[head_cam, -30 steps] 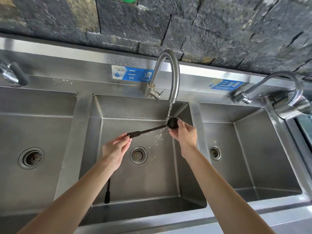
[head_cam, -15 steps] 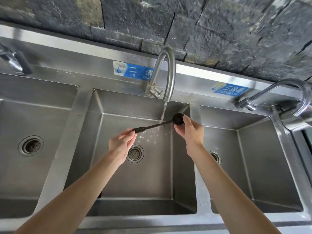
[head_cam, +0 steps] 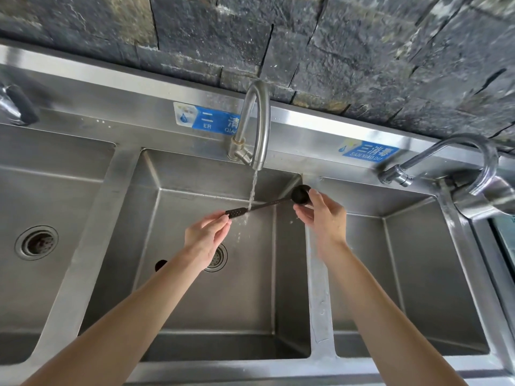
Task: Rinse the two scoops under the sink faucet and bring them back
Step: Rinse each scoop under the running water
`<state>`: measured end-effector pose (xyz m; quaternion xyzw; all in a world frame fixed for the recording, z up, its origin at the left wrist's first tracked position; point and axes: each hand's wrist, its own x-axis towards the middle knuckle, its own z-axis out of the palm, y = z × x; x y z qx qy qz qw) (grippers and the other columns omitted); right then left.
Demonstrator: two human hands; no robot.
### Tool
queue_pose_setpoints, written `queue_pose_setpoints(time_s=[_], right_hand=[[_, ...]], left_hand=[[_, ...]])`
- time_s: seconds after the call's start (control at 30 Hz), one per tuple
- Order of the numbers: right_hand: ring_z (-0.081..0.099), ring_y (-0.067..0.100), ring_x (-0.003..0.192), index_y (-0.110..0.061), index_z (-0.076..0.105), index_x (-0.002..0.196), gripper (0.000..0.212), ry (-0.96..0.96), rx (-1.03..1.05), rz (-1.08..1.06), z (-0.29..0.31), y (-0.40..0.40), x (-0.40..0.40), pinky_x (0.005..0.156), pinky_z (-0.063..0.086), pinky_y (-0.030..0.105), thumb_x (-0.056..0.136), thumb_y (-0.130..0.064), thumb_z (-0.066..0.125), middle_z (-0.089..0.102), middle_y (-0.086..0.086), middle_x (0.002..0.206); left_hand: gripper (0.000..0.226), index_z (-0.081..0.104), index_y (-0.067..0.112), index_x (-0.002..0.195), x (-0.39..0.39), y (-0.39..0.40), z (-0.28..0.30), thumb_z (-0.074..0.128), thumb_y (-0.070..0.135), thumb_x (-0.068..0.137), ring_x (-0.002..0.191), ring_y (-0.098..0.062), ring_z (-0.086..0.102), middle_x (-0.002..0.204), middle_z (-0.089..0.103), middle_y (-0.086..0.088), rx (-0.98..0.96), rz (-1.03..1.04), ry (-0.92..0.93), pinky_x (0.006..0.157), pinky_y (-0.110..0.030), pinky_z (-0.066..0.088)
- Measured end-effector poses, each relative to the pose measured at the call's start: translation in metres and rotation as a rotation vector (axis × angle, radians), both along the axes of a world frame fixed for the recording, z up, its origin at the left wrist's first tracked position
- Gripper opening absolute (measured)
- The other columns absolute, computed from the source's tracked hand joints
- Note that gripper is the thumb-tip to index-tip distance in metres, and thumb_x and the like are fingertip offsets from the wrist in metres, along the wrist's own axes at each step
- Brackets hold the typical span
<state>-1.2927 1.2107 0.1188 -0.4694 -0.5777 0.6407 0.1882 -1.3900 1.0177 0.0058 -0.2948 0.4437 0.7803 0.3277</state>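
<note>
Here we pinch the long black plastic scoop [head_cam: 262,206] at both ends, left hand [head_cam: 204,239] on its handle tip, right hand [head_cam: 323,215] at its bowl, so the steel gooseneck faucet [head_cam: 255,126] rinses the shaft between our grips.

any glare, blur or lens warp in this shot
Head view: wide-angle warp bows the sink rim and splays the forearms; soft glare on the steel backsplash; stone wall smeared toward the top right; left hand, right hand and scoop fairly sharp.
</note>
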Motion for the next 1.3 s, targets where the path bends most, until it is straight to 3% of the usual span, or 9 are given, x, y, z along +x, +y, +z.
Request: queue_pose_setpoints(time_s=[0.1, 0.27, 0.53, 0.63, 0.77, 0.87, 1.0, 1.13, 1.3], right_hand=[[0.078, 0.031, 0.084, -0.022, 0.081, 0.087, 0.020, 0.033, 0.005, 0.006, 0.002, 0.007, 0.008, 0.066, 0.061, 0.019, 0.097, -0.020, 0.064, 0.079, 0.021, 0.093], [0.074, 0.019, 0.070, -0.017, 0.079, 0.102, 0.015, 0.043, 0.064, 0.044, 0.003, 0.018, 0.023, 0.066, 0.061, 0.022, 0.099, -0.021, 0.064, 0.079, 0.003, 0.084], [0.077, 0.013, 0.078, -0.022, 0.080, 0.110, 0.020, 0.079, 0.146, 0.068, 0.001, 0.029, 0.047, 0.075, 0.063, 0.023, 0.100, -0.016, 0.064, 0.082, -0.004, 0.087], [0.079, 0.012, 0.095, -0.029, 0.079, 0.111, 0.026, 0.132, 0.120, 0.067, -0.004, 0.029, 0.059, 0.085, 0.062, 0.022, 0.100, -0.014, 0.062, 0.083, -0.006, 0.099], [0.075, 0.016, 0.113, -0.024, 0.079, 0.112, 0.026, 0.224, -0.042, -0.030, -0.023, 0.025, 0.074, 0.099, 0.057, 0.025, 0.103, -0.012, 0.059, 0.082, 0.003, 0.112], [0.074, 0.015, 0.113, -0.023, 0.084, 0.100, 0.022, 0.228, -0.131, -0.117, -0.045, 0.017, 0.082, 0.096, 0.057, 0.021, 0.102, -0.013, 0.063, 0.080, 0.006, 0.117], [0.074, 0.013, 0.113, -0.015, 0.075, 0.121, 0.030, 0.210, -0.232, -0.146, -0.082, 0.008, 0.085, 0.087, 0.059, 0.016, 0.102, 0.000, 0.057, 0.079, 0.005, 0.117], [0.069, 0.007, 0.115, -0.004, 0.058, 0.144, 0.041, 0.090, -0.231, -0.079, -0.113, -0.001, 0.074, 0.109, 0.050, 0.031, 0.106, 0.004, 0.046, 0.069, 0.002, 0.127], [0.058, 0.022, 0.132, -0.010, 0.056, 0.146, 0.047, -0.025, -0.227, -0.045, -0.129, -0.016, 0.052, 0.117, 0.045, 0.037, 0.106, 0.006, 0.037, 0.061, 0.008, 0.136]], left_hand=[[0.027, 0.073, 0.001, 0.110, 0.004, 0.006, -0.001, 0.076, 0.000, 0.083, 0.084, -0.017, 0.071, 0.094, 0.071, -0.012, -0.033, -0.079, 0.024, 0.075, -0.021, 0.062], [0.022, 0.076, 0.005, 0.104, 0.008, 0.020, -0.002, 0.075, -0.004, 0.083, 0.082, -0.016, 0.072, 0.097, 0.073, -0.012, -0.018, -0.097, 0.007, 0.076, -0.021, 0.061], [0.023, 0.072, 0.003, 0.101, 0.008, 0.042, 0.001, 0.081, 0.012, 0.082, 0.089, -0.021, 0.072, 0.095, 0.070, -0.010, 0.098, -0.047, -0.146, 0.072, -0.025, 0.062], [0.031, 0.072, 0.003, 0.103, 0.009, 0.046, 0.004, 0.085, 0.015, 0.077, 0.088, -0.021, 0.072, 0.091, 0.070, -0.007, 0.140, -0.012, -0.175, 0.075, -0.026, 0.063], [0.025, 0.072, 0.003, 0.099, 0.009, 0.050, 0.013, 0.083, 0.007, 0.078, 0.100, -0.020, 0.071, 0.103, 0.074, -0.010, 0.169, 0.028, -0.138, 0.085, -0.027, 0.060], [0.011, 0.074, 0.005, 0.091, 0.007, 0.050, 0.021, 0.077, -0.001, 0.082, 0.089, -0.014, 0.072, 0.095, 0.075, -0.007, 0.153, 0.066, -0.075, 0.081, -0.024, 0.061], [0.016, 0.077, 0.007, 0.096, 0.006, 0.049, 0.028, 0.068, -0.004, 0.088, 0.092, -0.013, 0.069, 0.105, 0.075, -0.009, 0.076, 0.054, 0.048, 0.084, -0.022, 0.059], [0.019, 0.077, 0.004, 0.103, 0.006, 0.043, 0.033, 0.068, -0.005, 0.088, 0.110, -0.018, 0.070, 0.113, 0.077, -0.010, 0.055, 0.065, 0.106, 0.088, -0.023, 0.059], [0.017, 0.079, 0.007, 0.097, 0.005, 0.030, 0.040, 0.070, -0.003, 0.087, 0.101, -0.013, 0.071, 0.113, 0.078, -0.004, 0.005, 0.046, 0.174, 0.085, -0.021, 0.059]])
